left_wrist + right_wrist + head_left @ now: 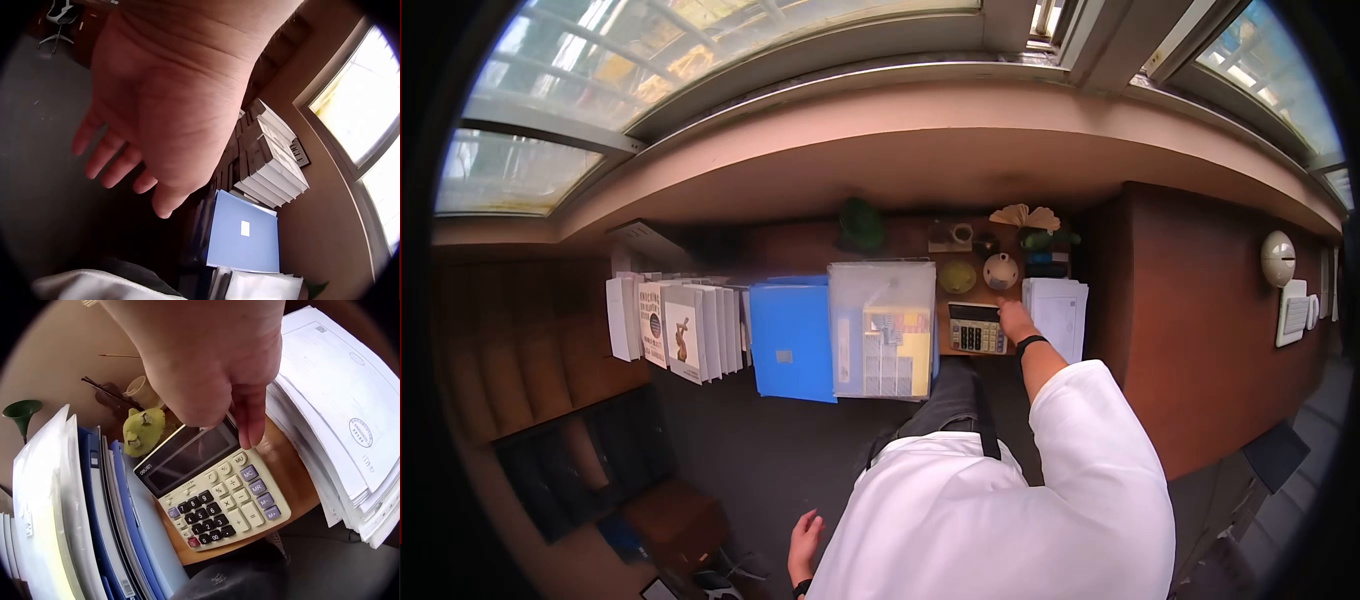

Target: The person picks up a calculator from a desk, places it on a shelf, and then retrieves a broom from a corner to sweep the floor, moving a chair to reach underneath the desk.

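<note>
At the upper right corner of a beige desk calculator [231, 494], my right hand [212, 362] grips its edge, with fingertips beside the MU key and the wrist above the dark display. From the head view, the same hand [1017, 322] overlaps the right side of the calculator [978, 329], which lies near the front of the brown desk. My left hand [804, 545] hangs low beside my body, away from the desk. In the left wrist view its palm shows and its loosely spread fingers hold nothing.
White papers [1057, 310] are stacked right of the calculator. On its left stand clear folders [850, 330], blue folders [792, 340] and books [690, 325]. Behind it are a yellow-green figurine [144, 431], a round white pot [1000, 271] and a green horn-shaped object [22, 411].
</note>
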Available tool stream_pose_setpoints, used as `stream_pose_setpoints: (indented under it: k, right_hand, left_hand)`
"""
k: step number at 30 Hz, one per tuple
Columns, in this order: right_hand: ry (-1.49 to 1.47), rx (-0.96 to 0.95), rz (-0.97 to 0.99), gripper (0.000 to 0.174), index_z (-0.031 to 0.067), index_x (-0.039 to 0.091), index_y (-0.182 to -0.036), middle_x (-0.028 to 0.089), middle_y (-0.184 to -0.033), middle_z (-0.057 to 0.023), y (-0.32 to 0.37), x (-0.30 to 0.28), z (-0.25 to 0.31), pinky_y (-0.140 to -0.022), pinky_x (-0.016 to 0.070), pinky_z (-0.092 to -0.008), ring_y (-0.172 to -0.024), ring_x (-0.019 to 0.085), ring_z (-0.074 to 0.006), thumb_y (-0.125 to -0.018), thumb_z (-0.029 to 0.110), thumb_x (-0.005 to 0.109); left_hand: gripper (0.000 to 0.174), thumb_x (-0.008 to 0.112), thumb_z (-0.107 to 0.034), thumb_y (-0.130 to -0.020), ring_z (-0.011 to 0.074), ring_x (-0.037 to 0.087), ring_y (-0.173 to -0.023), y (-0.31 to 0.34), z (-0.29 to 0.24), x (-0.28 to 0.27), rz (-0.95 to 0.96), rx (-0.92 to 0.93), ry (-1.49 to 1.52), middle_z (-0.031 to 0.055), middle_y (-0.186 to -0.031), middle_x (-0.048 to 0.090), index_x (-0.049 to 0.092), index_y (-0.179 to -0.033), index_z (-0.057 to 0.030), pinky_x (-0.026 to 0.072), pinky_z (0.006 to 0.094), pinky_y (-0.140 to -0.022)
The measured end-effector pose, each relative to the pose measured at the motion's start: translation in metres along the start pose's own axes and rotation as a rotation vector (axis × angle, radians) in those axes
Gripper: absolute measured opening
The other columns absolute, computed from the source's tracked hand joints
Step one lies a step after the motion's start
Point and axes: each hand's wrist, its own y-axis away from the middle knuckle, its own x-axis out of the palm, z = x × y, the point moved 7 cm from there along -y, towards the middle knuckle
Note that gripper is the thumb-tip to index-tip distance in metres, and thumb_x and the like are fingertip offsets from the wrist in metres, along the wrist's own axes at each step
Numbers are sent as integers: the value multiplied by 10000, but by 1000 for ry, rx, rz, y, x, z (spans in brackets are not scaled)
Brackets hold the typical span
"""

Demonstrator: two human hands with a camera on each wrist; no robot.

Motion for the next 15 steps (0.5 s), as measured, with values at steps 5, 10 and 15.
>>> stream_pose_setpoints:
  k: [5,10,15]
  right_hand:
    - [-5,143,3,243,25,593,-1059,634,-1042,-249,-30,44,-40,-875,492,-470,-1009,598,-411,-853,46,466]
    - [-244,496,-13,310,-37,539,-1088,598,-1058,-297,-30,53,-53,-906,479,-454,-1050,572,-418,-785,18,578]
    - [-255,559,-161,345,-40,499,-1102,564,-1089,-288,-21,50,-51,-919,476,-450,-1058,552,-436,-781,44,592]
  left_hand:
    - [413,614,-265,-918,133,608,-890,1,-3,-28,-70,-20,-25,50,-1024,633,543,-1265,-52,465,249,-697]
    - [415,611,-259,-921,121,595,-884,8,-31,-31,-65,-35,-81,57,-999,637,540,-1263,-36,463,247,-697]
    - [423,607,-251,-923,122,583,-909,3,-58,-27,-68,44,-108,81,-1030,640,534,-1269,-19,468,252,-741]
